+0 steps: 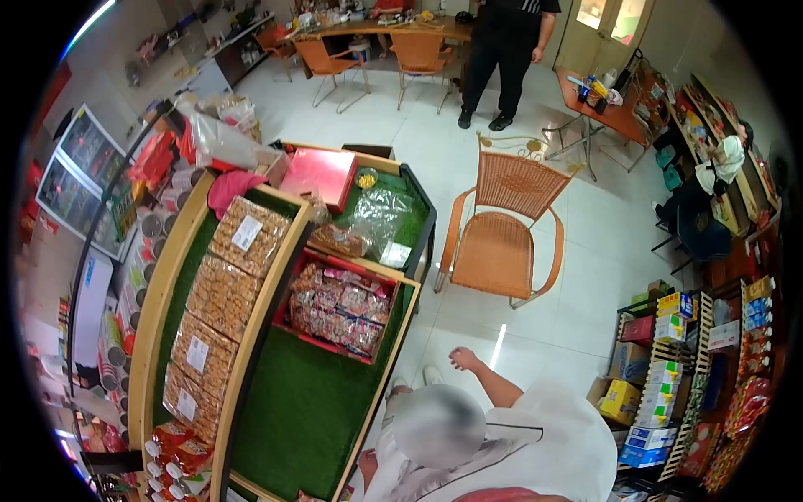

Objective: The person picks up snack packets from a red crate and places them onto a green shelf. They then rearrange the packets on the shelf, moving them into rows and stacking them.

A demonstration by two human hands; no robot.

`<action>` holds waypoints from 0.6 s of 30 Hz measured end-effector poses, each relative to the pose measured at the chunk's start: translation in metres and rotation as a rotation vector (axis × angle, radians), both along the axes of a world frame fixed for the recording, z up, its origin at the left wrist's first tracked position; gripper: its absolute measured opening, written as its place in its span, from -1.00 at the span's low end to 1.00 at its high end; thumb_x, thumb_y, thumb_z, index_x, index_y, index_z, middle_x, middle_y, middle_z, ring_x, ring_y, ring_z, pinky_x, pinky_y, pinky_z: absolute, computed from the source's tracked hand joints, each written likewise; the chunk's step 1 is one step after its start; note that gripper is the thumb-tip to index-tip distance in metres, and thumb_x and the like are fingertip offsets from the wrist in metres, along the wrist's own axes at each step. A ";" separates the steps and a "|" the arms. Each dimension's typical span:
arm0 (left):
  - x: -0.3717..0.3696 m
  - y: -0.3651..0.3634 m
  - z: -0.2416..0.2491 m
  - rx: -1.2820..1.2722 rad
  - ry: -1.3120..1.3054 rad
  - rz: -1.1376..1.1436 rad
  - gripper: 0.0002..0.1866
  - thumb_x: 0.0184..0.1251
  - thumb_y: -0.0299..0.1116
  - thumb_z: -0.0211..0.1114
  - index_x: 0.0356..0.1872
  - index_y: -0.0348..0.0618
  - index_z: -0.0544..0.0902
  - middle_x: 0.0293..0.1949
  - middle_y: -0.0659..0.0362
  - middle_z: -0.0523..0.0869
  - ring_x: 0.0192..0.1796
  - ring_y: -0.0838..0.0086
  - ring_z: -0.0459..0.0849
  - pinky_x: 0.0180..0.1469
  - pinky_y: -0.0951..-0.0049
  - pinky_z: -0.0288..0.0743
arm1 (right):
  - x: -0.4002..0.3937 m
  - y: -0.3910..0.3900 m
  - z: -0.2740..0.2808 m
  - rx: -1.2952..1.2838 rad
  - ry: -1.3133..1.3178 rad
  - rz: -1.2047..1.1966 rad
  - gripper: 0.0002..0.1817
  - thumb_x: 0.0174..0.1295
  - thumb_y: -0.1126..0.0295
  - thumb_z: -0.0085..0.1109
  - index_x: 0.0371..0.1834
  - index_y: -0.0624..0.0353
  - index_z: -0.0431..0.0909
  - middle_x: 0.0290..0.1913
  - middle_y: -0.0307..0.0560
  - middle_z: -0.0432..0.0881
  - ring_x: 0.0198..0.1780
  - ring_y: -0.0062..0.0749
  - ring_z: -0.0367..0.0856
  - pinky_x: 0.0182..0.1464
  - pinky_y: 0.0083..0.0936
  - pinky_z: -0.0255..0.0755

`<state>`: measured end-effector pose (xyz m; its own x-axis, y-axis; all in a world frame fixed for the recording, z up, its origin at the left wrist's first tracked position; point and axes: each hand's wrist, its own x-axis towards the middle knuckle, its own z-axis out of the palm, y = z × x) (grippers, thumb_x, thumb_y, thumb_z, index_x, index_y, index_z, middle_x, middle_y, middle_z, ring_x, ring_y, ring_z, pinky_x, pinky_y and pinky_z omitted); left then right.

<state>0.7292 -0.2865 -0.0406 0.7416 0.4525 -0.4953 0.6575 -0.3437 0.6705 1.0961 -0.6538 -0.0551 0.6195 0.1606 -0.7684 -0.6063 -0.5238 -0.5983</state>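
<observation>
White shirt (562, 435) fills the lower foreground, partly blurred. Ahead of it, the right hand (462, 359) is released, its fingers loosely curled over the floor (548, 343). Left of that hand, a red box (368, 358) of wrapped snacks (339, 309) sits in a green-lined display bin (293, 410); ahead stands a wicker armchair (495, 251). Near the bin's wooden edge is the left hand (368, 463), partly hidden; whether it grips something, I cannot tell.

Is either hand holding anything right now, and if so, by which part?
The right hand appears to hold nothing; the left hand is too hidden to tell.
</observation>
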 end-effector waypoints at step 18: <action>0.176 -0.005 0.060 -0.274 0.032 -0.068 -0.67 0.21 -0.39 0.14 0.00 -0.25 0.57 -0.21 0.01 0.70 -0.24 0.40 0.67 -0.17 0.40 0.52 | -0.099 -0.114 -0.035 -0.126 0.291 -0.151 -0.57 0.17 0.16 0.06 0.06 0.16 0.50 -0.16 -0.03 0.67 -0.31 -0.23 0.68 -0.25 -0.23 0.59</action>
